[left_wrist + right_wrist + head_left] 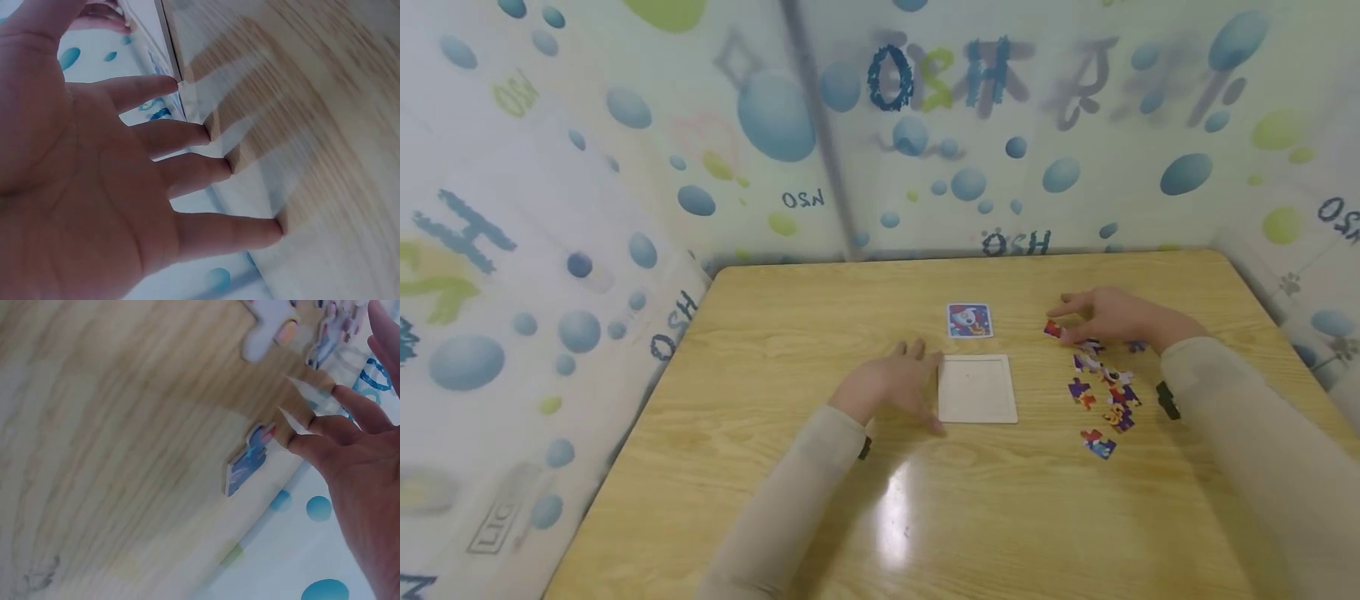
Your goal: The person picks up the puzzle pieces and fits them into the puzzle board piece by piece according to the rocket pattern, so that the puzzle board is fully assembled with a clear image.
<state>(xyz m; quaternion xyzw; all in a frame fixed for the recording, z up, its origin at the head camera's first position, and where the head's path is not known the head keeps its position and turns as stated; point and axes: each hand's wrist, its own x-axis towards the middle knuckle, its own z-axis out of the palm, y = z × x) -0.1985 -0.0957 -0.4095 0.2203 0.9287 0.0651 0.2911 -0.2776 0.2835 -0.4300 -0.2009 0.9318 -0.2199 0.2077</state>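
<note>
My left hand (891,383) is spread at the left side of a white square puzzle tray (976,390), thumb and fingertips at its edge. In the left wrist view, the fingers of the left hand (106,175) are extended, their tips on the wood. My right hand (1108,318) pinches a red puzzle piece (1052,329) between thumb and forefinger, low over the table. Its other fingers reach down near a blue puzzle piece (249,459) in the right wrist view. Several loose puzzle pieces (1118,377) lie below the right hand, partly hidden by it.
A small picture card (969,321) with a white cartoon dog lies behind the tray. Another loose puzzle piece (1098,444) sits nearest the front. The wooden table (760,350) meets patterned curtains (925,200) at its back and sides.
</note>
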